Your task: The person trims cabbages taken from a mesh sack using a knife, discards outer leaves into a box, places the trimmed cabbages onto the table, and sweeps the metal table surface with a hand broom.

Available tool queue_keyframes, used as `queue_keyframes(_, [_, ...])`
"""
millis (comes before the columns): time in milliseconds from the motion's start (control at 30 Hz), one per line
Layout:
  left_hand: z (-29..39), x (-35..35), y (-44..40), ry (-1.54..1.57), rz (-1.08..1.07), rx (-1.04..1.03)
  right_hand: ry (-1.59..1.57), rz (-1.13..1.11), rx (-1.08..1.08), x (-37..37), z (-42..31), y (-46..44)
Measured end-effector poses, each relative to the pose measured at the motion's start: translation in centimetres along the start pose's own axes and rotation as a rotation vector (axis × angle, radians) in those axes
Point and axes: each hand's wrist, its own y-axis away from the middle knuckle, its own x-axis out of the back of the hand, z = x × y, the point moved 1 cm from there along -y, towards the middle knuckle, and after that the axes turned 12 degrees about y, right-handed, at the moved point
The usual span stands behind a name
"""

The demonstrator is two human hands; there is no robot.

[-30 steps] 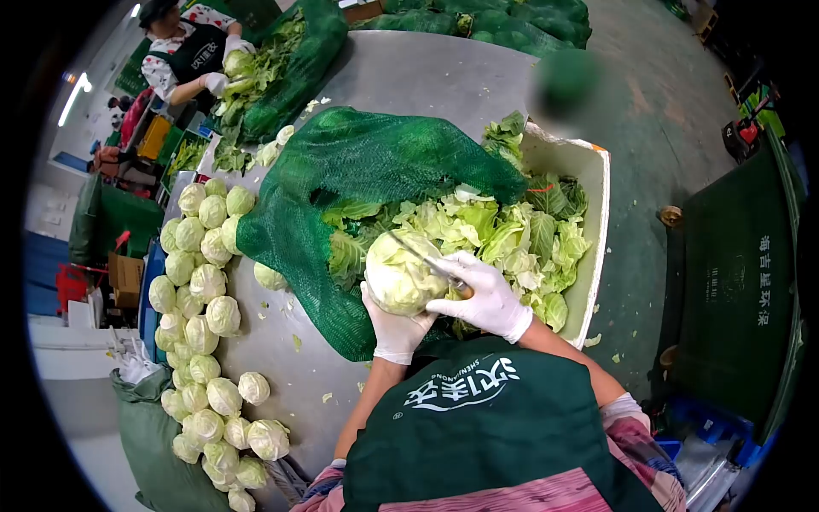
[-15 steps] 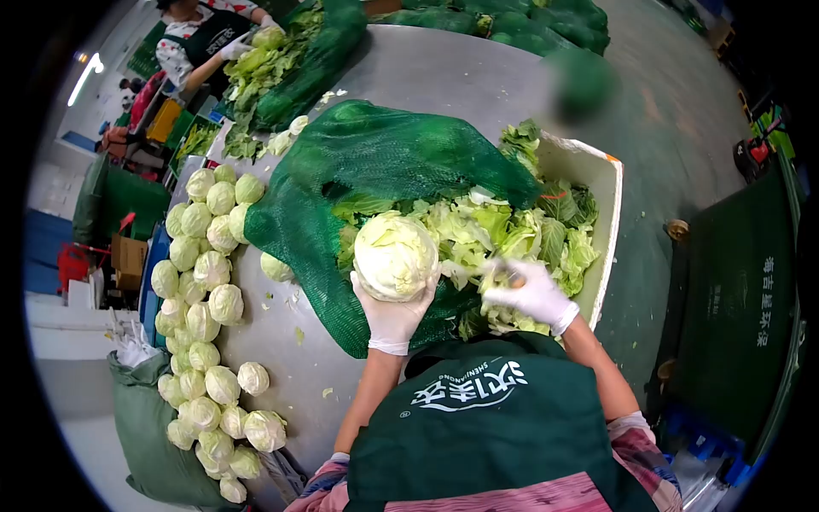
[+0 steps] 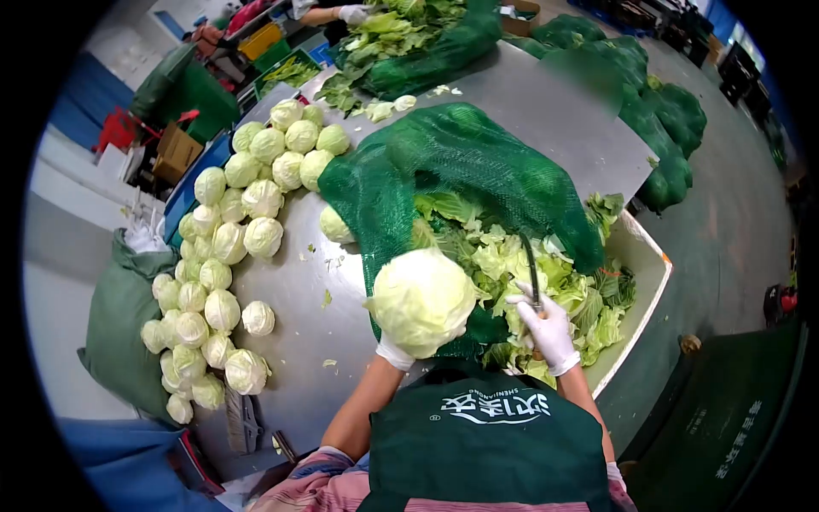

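My left grip (image 3: 395, 351) cups the cabbage (image 3: 424, 299); my right grip (image 3: 550, 334) clasps the knife (image 3: 533, 271). Single-handed support could let the cabbage roll off.

Found left hand (image 3: 393, 352) mostly hidden behind held cabbage (image 3: 422, 303). Noted co-worker (image 3: 321, 15) cut off by top edge, and tabletop (image 3: 546, 124) blurred along far side.
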Motion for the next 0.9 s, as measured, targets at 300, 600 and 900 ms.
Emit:
queue_keyframes(300, [-0.9,0.4,4.7,1.864,0.241,0.500,0.154,-0.277,0.037,-7.7,-1.6,-4.2])
queue_keyframes(600, [-10.1,11.2,14.5,1.248,0.808,0.276,0.467,-0.045,0.120,-2.3,12.4,-9.2])
queue_keyframes(900, [-15.5,34.3,26.9,1.448,1.727,0.246,0.332,0.046,0.023,-1.6,19.8,-11.9])
